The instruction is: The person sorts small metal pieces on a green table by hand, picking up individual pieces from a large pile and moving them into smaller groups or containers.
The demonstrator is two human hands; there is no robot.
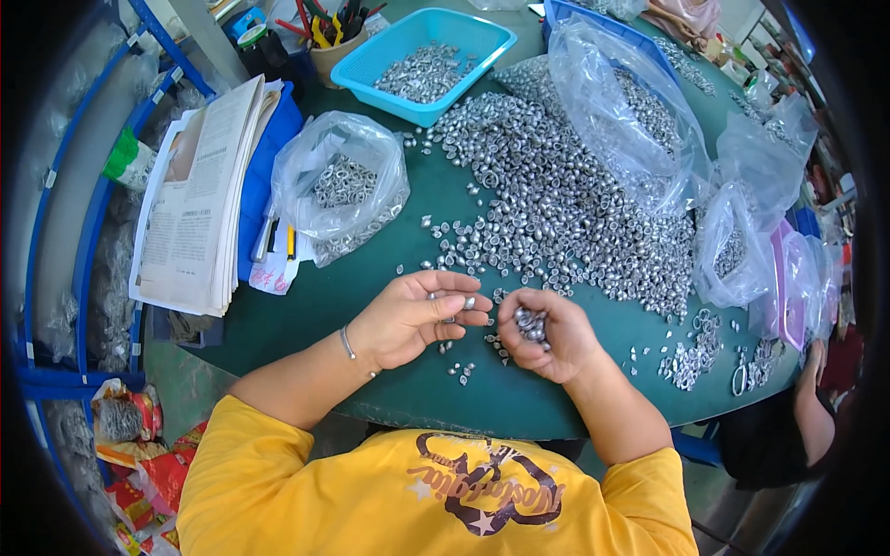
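My left hand (pixel 408 320) pinches a small silver metal piece (pixel 469 303) between thumb and fingers, above the near part of the green table. Just to its right, my right hand (pixel 570 343) is curled up around a cluster of similar silver pieces (pixel 531 324). Past both hands spreads a large heap of these rounded, hollow-looking metal pieces (pixel 556 204). Several loose pieces (pixel 460 372) lie on the tabletop (pixel 399 385) below my left fingers. Whether more pieces sit deeper in either palm is hidden.
A light-blue basket (pixel 436 109) of metal pieces stands at the back, beside a tool holder (pixel 336 60). Left are an open plastic bag (pixel 385 153) of rings and stacked papers (pixel 190 218). Bags (pixel 691 171) crowd the right. Other people (pixel 788 417) sit at the right and far edges.
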